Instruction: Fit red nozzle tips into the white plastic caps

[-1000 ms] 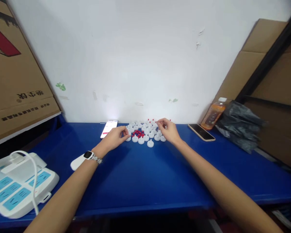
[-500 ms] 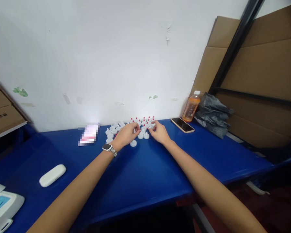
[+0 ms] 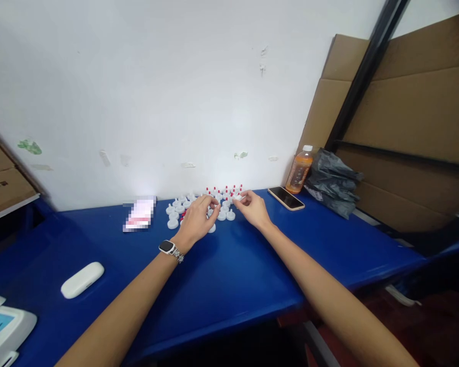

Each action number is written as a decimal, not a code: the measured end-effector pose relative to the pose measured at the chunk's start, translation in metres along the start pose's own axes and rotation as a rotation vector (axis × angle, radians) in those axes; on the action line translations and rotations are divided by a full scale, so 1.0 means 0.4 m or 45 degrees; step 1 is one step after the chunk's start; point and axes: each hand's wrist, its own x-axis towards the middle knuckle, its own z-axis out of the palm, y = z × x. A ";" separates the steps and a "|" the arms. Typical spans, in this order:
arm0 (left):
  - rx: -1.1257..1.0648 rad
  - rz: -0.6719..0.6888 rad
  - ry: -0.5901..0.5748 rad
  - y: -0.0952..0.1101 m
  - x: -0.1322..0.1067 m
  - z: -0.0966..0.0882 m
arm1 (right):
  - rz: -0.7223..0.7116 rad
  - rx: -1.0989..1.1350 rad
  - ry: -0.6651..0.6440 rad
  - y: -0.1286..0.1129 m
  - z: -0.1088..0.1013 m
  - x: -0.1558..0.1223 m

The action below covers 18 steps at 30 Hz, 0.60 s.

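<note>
Head cam, R hand (image 3: 254, 209) pinching 1 white cap (image 3: 237, 197), L hand (image 3: 196, 220) curled, hold unclear, partly hiding red tips (image 3: 183, 214), phone (image 3: 286, 198) nearby

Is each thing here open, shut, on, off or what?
White pieces: some red-tipped, some bare
Left hand: fingers bent, grip unclear
Right hand: pinching a white piece
Watch: worn, screen dark
Bottle: capped, orange inside
Phone: face up, screen dark
Bag: crumpled
White case: looks shut
Power strip: on or off unclear
Blurred thing: pixelated, can't tell
</note>
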 end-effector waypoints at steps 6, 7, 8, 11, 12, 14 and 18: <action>-0.247 -0.189 0.025 0.018 -0.015 -0.034 | -0.332 0.250 -0.209 -0.086 0.022 -0.056; -0.258 -0.188 0.017 0.020 -0.019 -0.040 | -0.361 0.262 -0.245 -0.094 0.026 -0.064; -0.259 -0.173 -0.002 0.021 -0.022 -0.048 | -0.380 0.271 -0.280 -0.102 0.029 -0.071; -0.196 -0.090 -0.093 0.020 -0.034 -0.069 | -0.399 0.290 -0.353 -0.118 0.036 -0.088; -0.167 -0.074 -0.118 0.018 -0.037 -0.075 | -0.389 0.314 -0.375 -0.123 0.039 -0.094; -0.130 -0.073 -0.141 0.013 -0.044 -0.082 | -0.342 0.428 -0.420 -0.132 0.049 -0.105; -0.152 -0.085 -0.160 0.005 -0.053 -0.079 | -0.164 0.730 -0.432 -0.151 0.087 -0.124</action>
